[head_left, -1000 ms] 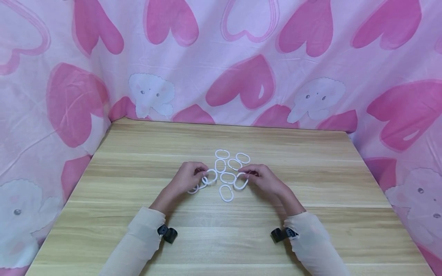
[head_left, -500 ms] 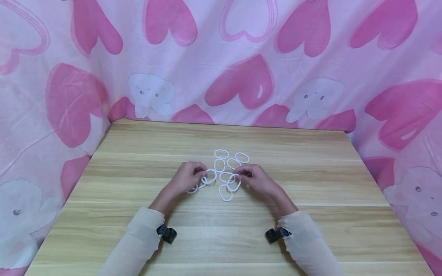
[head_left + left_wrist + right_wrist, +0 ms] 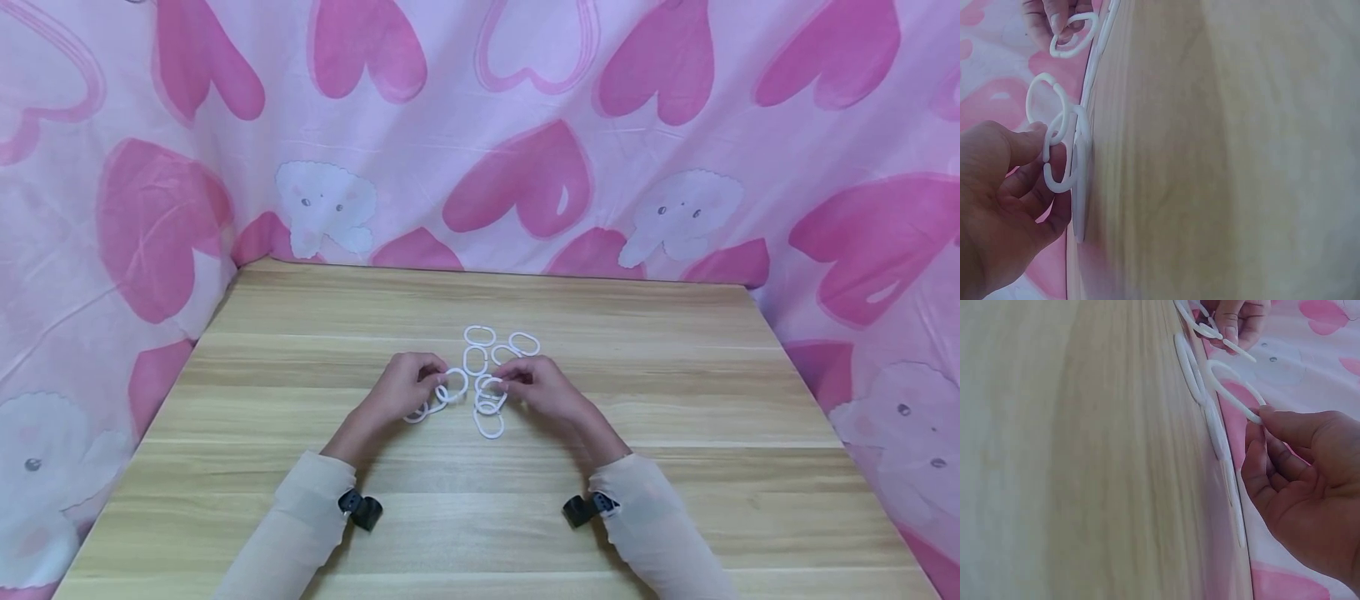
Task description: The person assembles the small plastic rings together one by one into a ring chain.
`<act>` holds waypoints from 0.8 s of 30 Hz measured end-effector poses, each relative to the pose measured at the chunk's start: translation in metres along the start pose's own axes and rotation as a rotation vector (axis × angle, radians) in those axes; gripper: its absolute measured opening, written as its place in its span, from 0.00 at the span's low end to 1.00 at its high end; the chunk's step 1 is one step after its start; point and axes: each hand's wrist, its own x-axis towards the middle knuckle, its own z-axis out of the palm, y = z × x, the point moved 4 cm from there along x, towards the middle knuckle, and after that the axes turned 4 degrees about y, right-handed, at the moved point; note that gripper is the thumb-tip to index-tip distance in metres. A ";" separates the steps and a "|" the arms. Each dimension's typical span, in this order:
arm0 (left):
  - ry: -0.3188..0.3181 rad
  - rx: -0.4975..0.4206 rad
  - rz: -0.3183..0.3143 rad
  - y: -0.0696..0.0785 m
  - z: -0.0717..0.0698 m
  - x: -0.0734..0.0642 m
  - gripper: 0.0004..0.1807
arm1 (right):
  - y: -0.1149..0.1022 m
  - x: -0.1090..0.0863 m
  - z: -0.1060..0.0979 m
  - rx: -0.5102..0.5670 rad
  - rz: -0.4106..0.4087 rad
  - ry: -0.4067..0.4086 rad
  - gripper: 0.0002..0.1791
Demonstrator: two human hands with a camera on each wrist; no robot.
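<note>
Between thumb and fingers, my left hand (image 3: pixel 408 387) pinches a white oval plastic link (image 3: pixel 1047 106). That link is joined to a short chain whose other links (image 3: pixel 416 412) trail down to the table below the hand. My right hand (image 3: pixel 543 387) pinches a single white link (image 3: pixel 1229 394), raised over the loose links. In the right wrist view this link hangs apart from the left hand's chain. Several loose white links lie on the table around and beyond the hands, among them a link (image 3: pixel 480 336) at the back and a link (image 3: pixel 490 423) in front.
The wooden table (image 3: pixel 480 533) spreads out under both forearms. A pink curtain with hearts (image 3: pixel 525 179) stands along its back and sides. Each wrist wears a small black camera, such as the left one (image 3: pixel 362 509).
My right hand has moved left with its link, from beside the loose links to above them, nearer the left hand. The left hand has stayed almost still, holding its chain.
</note>
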 end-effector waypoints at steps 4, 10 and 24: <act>0.000 0.001 0.001 0.000 0.000 0.000 0.06 | -0.001 0.002 0.004 0.020 0.008 -0.001 0.10; -0.007 -0.001 0.000 -0.001 0.000 0.001 0.06 | -0.002 0.005 0.008 0.018 0.039 -0.012 0.10; -0.002 -0.008 -0.011 -0.002 -0.001 0.001 0.05 | -0.005 0.012 0.016 0.052 0.074 -0.033 0.10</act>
